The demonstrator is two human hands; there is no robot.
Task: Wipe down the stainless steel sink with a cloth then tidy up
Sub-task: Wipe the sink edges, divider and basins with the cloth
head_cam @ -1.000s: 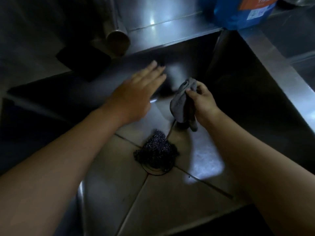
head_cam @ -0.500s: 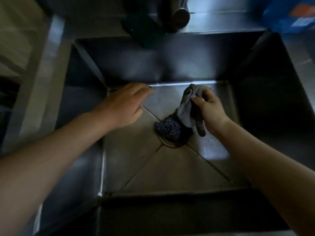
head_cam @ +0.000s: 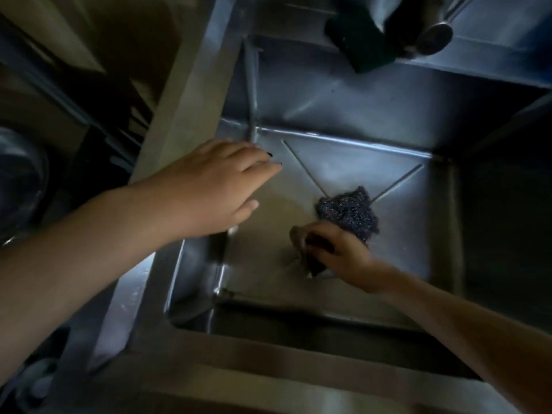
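Under the right hand (head_cam: pixel 337 252): the cloth (head_cam: pixel 297 236) is bunched and pressed to the floor of the sink (head_cam: pixel 328 109), front of centre. The fingers are curled round it, and only a grey fold shows past the knuckles.
Cloth contact: small, because the cloth is wadded. Likely fault: narrow strokes that leave streaks and unwiped bands. Spreading it flat would probably prevent this.
Scourer (head_cam: pixel 349 215): a dark metal wad lying where the floor creases meet, just beside the right hand and possibly touching it.
Snag risk: a stroke toward the back is likely to catch the cloth on the scourer's wire.
Scratch risk: a pushed scourer may drag across the steel and mark it.
Missed patch: the floor beneath the scourer stays unwiped unless the scourer is lifted out. Whether it covers the drain cannot be told.
Left hand (head_cam: pixel 215 189): fingers straight and relaxed, holding nothing, over the left side of the basin. Contact with the steel cannot be told.
Collision risk: a leftward stroke could run the cloth into that hand.
Sponge (head_cam: pixel 361 46): a dark block at the edge of the back ledge, beside the tap (head_cam: pixel 434 38). A wipe up the back wall could knock it into the basin.
Lighting: dim. Residue in the corners may go unnoticed.
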